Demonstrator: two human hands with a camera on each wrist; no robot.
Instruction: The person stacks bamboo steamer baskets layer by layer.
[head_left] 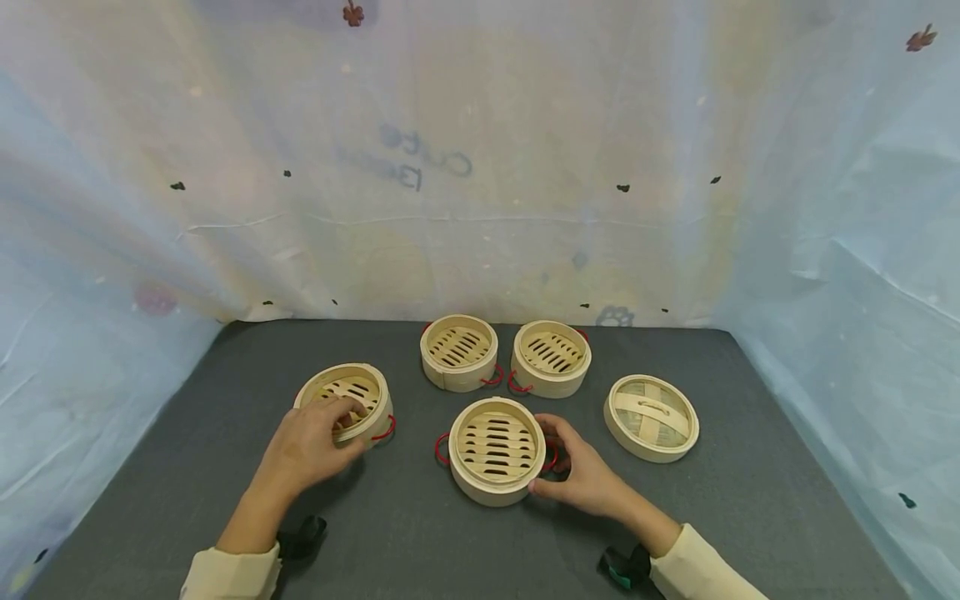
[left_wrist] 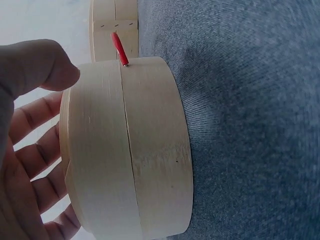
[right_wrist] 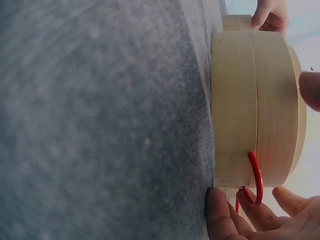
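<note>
My left hand (head_left: 311, 437) lies over the near side of a round bamboo steamer basket (head_left: 381, 417) at the left. Its fingers (left_wrist: 42, 152) curl over the rim to the inside, with the thumb (left_wrist: 60, 75) outside the wall, so the hand holds the rim. Around the right side of a second steamer basket (head_left: 495, 492), at the centre front, my right hand (head_left: 588, 479) has its thumb at the near wall and its fingers by the red handle (right_wrist: 256, 175). Both baskets stand upright, their slatted bottoms showing.
Two more steamer baskets (head_left: 459, 379) (head_left: 555, 387) with red handles stand side by side at the back. A woven bamboo lid (head_left: 651, 450) lies at the right. The dark grey table (head_left: 390, 550) meets pale plastic sheeting (head_left: 480, 267) behind.
</note>
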